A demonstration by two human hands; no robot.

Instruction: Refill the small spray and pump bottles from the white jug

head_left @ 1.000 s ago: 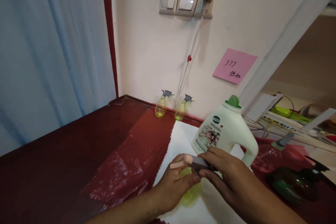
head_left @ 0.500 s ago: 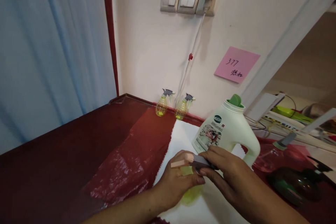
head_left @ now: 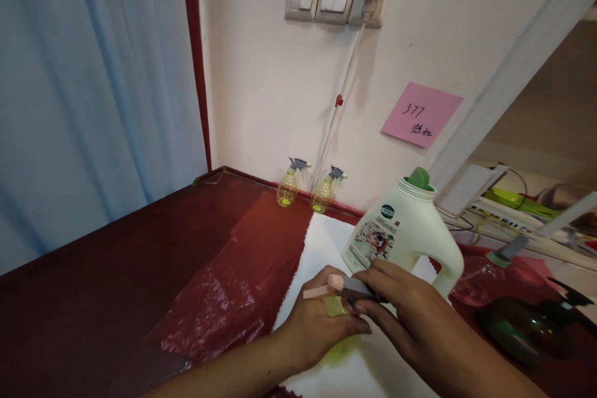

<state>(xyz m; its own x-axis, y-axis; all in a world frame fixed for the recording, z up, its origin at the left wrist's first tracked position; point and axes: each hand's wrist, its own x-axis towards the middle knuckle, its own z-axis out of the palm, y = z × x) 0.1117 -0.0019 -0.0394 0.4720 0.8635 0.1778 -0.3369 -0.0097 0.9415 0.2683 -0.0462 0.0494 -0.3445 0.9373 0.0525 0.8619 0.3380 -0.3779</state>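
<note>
A spray bottle [head_left: 342,350] with a see-through yellow body stands between my hands over the white cloth [head_left: 326,233]. My left hand [head_left: 321,323] is wrapped round the bottle's upper body, with the thumb across the near side. My right hand [head_left: 396,298] grips the grey spray head [head_left: 354,288], whose pink nozzle and trigger point left. Fingers hide much of the bottle's neck. Just beyond my right hand stands a pale green detergent jug [head_left: 422,224] with a handle and a flower label; something green shows in its mouth.
Two small yellow spray bottles [head_left: 286,189] stand against the wall. Crumpled red plastic [head_left: 224,286] lies left of the cloth. At right are a pink bottle [head_left: 476,280], a dark green pump bottle [head_left: 522,326] and a cluttered shelf [head_left: 536,224].
My left thumb has shifted slightly right across the bottle. My right hand keeps its grip on the spray head, and the surrounding things stay in place.
</note>
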